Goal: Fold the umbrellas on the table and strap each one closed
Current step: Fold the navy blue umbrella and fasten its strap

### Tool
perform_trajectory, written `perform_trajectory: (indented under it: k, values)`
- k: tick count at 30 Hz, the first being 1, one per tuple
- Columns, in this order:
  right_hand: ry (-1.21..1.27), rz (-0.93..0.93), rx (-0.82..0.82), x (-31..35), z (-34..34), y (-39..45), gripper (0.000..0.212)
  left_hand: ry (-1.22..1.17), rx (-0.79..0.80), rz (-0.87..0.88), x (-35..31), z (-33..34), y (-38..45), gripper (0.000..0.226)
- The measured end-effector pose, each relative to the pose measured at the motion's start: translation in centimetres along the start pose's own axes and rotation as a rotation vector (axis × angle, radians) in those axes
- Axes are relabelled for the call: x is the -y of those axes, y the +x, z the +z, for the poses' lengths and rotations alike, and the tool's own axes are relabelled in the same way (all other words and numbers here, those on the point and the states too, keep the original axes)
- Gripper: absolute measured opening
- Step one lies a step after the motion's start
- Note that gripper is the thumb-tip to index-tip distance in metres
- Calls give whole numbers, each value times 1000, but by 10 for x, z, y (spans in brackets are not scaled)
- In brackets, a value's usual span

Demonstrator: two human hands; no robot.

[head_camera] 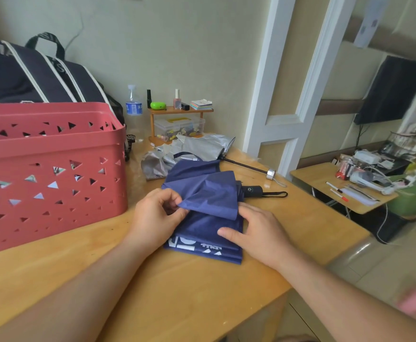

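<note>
While the left hand's (pixel 156 213) fingers (pixel 175 202) pinch a raised flap of blue cloth, curled round its edge, the right hand (pixel 256 233) lies flat on the blue umbrella (pixel 209 193) with its fingers straight and spread, pressing the folded canopy down against the tabletop (pixel 177 292). The blue umbrella lies in the middle of the tabletop, its canopy partly gathered in loose pleats, white lettering showing at the near edge, and its black handle (pixel 252 191) with a wrist loop pointing to the right. Just behind it, on the far side, a silver umbrella (pixel 197 150) lies crumpled and unstrapped, its thin dark shaft extended to the right and ending in a silver knob (pixel 270 174). A red basket (pixel 51 169) with triangular holes stands on the left of the tabletop, with a dark bag (pixel 29 75) behind it. Against the far wall are a water bottle (pixel 134 102) and a small wooden shelf (pixel 179 111) holding little items.
</note>
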State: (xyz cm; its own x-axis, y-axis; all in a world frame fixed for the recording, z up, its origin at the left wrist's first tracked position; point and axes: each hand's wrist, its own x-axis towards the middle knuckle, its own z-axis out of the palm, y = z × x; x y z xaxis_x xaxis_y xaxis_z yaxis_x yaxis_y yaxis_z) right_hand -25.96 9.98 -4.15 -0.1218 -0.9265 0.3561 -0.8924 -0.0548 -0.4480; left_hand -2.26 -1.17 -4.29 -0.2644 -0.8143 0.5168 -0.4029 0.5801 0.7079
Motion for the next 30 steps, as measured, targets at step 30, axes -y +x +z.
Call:
perform_trajectory:
  k: [30]
  values:
    - [920,403,-60,34,-12,-2,8,-275,210,-433,-4,-9,5,35]
